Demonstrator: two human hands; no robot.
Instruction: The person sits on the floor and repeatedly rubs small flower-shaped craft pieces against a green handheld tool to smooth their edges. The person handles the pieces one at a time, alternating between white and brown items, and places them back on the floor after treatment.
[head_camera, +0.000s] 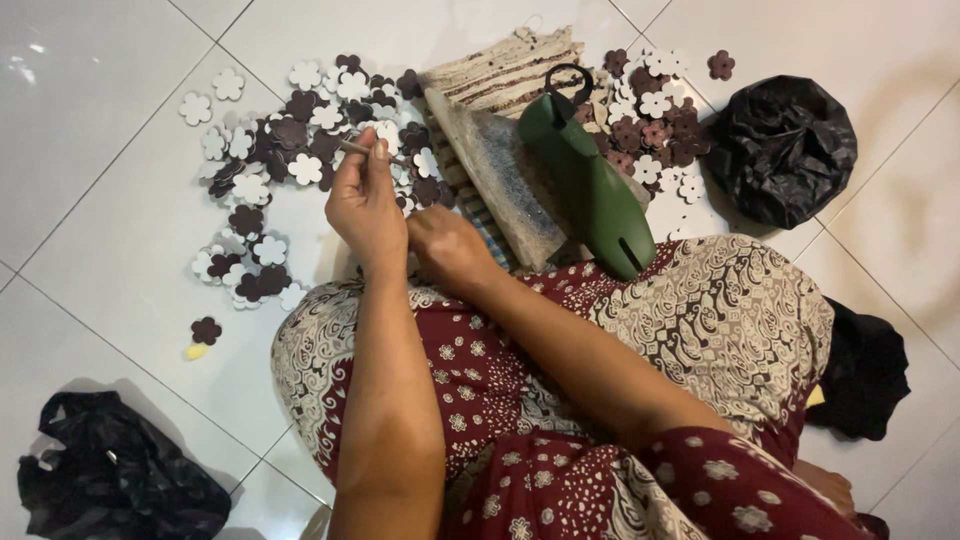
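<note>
Thin stick pinched in left hand's grip over flower cut-outs.

The left hand was closed on a thin stick; brown and white flower cut-outs lay just beyond on the floor. The right hand, beside it, was curled; its hold could not be told.

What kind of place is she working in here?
Probably a home floor used for craft work. The person sits on white floor tiles, with piles of brown and white flower cutouts, a green shoe last and black plastic bags around.
</note>
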